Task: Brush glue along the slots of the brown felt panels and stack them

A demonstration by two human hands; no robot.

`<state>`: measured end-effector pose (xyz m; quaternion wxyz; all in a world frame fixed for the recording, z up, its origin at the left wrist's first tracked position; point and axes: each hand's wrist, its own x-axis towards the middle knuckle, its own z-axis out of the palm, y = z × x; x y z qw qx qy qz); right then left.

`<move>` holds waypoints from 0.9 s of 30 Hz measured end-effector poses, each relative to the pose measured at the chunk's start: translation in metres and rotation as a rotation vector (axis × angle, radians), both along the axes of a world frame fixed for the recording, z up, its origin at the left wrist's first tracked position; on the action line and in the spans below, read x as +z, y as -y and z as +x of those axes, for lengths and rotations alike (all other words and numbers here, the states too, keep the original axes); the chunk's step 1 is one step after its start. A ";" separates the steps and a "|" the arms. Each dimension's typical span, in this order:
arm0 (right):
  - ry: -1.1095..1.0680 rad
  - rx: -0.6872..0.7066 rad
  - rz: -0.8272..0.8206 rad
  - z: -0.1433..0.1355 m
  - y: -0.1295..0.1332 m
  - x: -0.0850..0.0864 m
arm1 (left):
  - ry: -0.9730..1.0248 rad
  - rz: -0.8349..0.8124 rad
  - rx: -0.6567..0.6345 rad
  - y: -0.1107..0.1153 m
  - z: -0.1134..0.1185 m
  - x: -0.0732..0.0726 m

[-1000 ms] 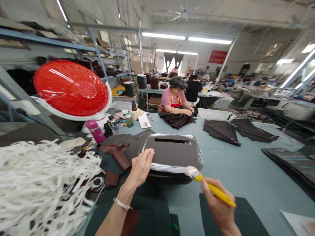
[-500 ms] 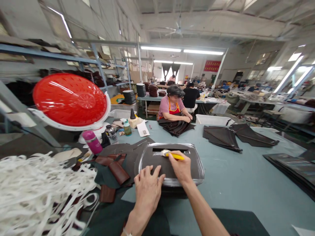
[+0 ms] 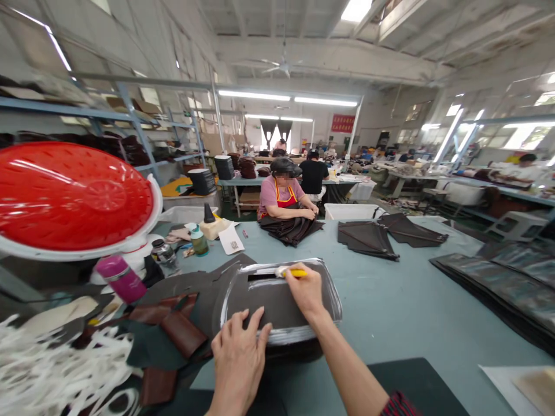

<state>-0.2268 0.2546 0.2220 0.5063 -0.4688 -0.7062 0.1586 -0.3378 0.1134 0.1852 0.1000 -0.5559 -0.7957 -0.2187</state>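
Dark panels (image 3: 281, 303) (white-edged) | left hand (image 3: 240, 353): atop | right hand (image 3: 307, 290): gripping brush (image 3: 298, 273)

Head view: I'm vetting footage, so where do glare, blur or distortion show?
Head view: glare streaks the red dome; head view: the tube lights wash out to white; head view: wide-angle distortion stretches things near the edges; head view: the white strips look soft, while the yellow brush in the right hand reads clearly enough.
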 end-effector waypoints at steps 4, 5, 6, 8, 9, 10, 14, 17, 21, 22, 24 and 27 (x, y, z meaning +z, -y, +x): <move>-0.026 -0.287 0.073 0.093 -0.003 -0.006 | -0.006 -0.010 0.014 -0.006 0.005 0.009; -0.043 -0.303 0.067 0.110 0.000 -0.010 | 0.004 -0.023 0.018 -0.009 0.008 0.013; -0.053 -0.300 0.045 0.123 0.003 -0.015 | 0.025 -0.036 0.013 -0.014 0.013 0.018; -0.053 -0.272 -0.032 0.136 0.011 -0.026 | 0.125 -0.045 -0.059 -0.025 0.027 0.027; -0.046 -0.254 -0.071 0.137 0.016 -0.031 | 0.216 -0.039 -0.130 -0.032 0.036 0.030; -0.044 -0.233 -0.096 0.136 0.021 -0.035 | 0.331 -0.028 -0.214 -0.040 0.045 0.032; -0.095 -0.183 -0.061 0.124 0.044 -0.034 | 0.880 -0.020 -0.417 -0.075 0.079 0.033; -0.162 -0.144 -0.007 0.113 0.063 -0.021 | 1.186 -0.047 -0.413 -0.094 0.092 0.033; -0.282 0.002 -0.037 0.098 0.086 -0.009 | 1.484 -0.024 -0.404 -0.103 0.094 0.036; -0.325 0.024 -0.049 0.097 0.090 -0.009 | 1.507 -0.014 -0.401 -0.101 0.093 0.038; -0.414 0.021 -0.074 0.100 0.095 -0.012 | 1.545 0.000 -0.408 -0.093 0.093 0.043; -0.486 -0.057 -0.136 0.121 0.099 -0.021 | 1.630 -0.034 -0.516 -0.067 0.101 0.060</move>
